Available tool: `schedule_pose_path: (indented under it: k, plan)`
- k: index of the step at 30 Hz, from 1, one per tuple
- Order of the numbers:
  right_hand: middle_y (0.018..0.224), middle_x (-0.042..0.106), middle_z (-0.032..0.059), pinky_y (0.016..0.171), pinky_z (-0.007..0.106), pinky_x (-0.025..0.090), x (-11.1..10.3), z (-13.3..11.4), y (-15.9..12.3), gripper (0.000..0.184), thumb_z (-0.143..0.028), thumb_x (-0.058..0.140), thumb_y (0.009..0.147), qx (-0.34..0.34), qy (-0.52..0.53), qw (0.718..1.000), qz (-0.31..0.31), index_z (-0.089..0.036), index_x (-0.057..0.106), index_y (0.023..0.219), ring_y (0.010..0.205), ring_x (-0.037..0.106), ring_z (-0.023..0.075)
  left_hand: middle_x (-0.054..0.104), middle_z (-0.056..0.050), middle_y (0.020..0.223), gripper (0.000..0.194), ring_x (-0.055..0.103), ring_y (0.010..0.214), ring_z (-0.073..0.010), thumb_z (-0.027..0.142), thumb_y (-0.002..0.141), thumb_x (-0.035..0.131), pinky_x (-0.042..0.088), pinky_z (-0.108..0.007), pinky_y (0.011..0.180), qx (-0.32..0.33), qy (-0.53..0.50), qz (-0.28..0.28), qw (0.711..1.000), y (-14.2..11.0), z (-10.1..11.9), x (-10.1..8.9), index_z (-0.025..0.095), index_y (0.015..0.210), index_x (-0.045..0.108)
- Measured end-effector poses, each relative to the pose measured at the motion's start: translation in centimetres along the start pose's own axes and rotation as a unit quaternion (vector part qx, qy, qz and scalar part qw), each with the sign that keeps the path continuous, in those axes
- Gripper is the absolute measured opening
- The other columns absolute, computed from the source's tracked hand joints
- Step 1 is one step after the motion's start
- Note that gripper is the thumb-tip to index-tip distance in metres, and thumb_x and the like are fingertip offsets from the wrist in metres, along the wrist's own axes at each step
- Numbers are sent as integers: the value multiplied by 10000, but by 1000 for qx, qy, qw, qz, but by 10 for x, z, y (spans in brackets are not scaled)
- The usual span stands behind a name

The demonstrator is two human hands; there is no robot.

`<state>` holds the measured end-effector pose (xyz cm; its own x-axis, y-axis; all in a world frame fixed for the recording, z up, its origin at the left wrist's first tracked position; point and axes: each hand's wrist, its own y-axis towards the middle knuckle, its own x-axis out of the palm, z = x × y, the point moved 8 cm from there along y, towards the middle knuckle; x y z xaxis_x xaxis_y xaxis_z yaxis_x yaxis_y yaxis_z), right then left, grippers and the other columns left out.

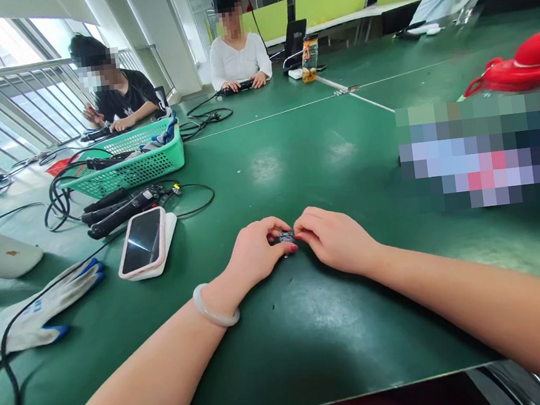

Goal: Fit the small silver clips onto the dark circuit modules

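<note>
My left hand (256, 251) and my right hand (335, 239) meet in the middle of the green table (303, 153). Both pinch one small dark part (286, 237) between their fingertips, just above the tabletop. Its shape is too small to make out. A pale bangle (214, 308) circles my left wrist. Both forearms rest on the table.
A phone in a pink case (142, 242) lies on a white pad to the left, beside black handled tools (115, 212) and cables. Work gloves (34, 314) lie at the near left. A green basket (133, 159) stands behind. Two people sit at the far side. A red lidded thing (522, 66) stands at the right.
</note>
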<state>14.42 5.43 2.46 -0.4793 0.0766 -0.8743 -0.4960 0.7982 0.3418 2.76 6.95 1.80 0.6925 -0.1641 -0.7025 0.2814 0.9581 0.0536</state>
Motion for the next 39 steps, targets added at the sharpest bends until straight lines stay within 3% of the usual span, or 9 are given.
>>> schedule_pose_path:
  k: [7, 14, 18, 23, 29, 39]
  plan:
    - [822, 603, 43, 657, 266, 425, -6, -10, -2, 191, -213, 445, 908, -53, 25, 998, 27, -168, 615, 832, 705, 545, 141, 659, 37, 763, 224, 580, 738, -122, 299, 633, 752, 442, -251, 704, 25, -69, -20, 997, -3, 4, 5, 216, 807, 637]
    - [869, 638, 33, 687, 264, 433, -9, -4, -2, 189, -215, 470, 903, -28, 48, 998, 33, -188, 657, 898, 750, 574, 140, 675, 14, 795, 208, 590, 751, -128, 272, 668, 715, 461, -258, 722, -10, -74, -1, 997, 1, -5, 0, 211, 854, 644]
    - [865, 635, 31, 704, 270, 432, 0, -10, -2, 201, -273, 494, 905, -45, 31, 998, -20, -198, 681, 894, 767, 578, 143, 676, 2, 789, 218, 601, 743, -131, 235, 676, 693, 476, -264, 737, -44, -50, 47, 997, 3, -13, -10, 206, 888, 653]
    - [883, 624, 25, 691, 269, 427, 13, -16, -2, 193, -310, 530, 891, -58, 18, 995, -77, -225, 694, 945, 758, 582, 138, 684, -4, 772, 208, 613, 733, -138, 254, 685, 686, 490, -270, 724, -64, -41, 59, 995, 3, -18, -11, 207, 884, 651]
    - [853, 607, 11, 654, 258, 411, 19, -16, 0, 189, -294, 521, 899, -52, -4, 994, -93, -204, 670, 825, 719, 570, 126, 688, -7, 789, 211, 617, 743, -140, 247, 687, 687, 487, -269, 715, -73, -19, 61, 995, 2, -19, -12, 205, 888, 643]
    - [861, 595, 29, 647, 269, 402, 22, -27, -3, 243, -227, 395, 948, -109, -75, 985, -106, -179, 619, 868, 738, 576, 138, 684, -6, 791, 205, 612, 733, -142, 239, 704, 671, 482, -273, 702, -64, 3, 60, 996, 1, -18, -13, 207, 904, 639]
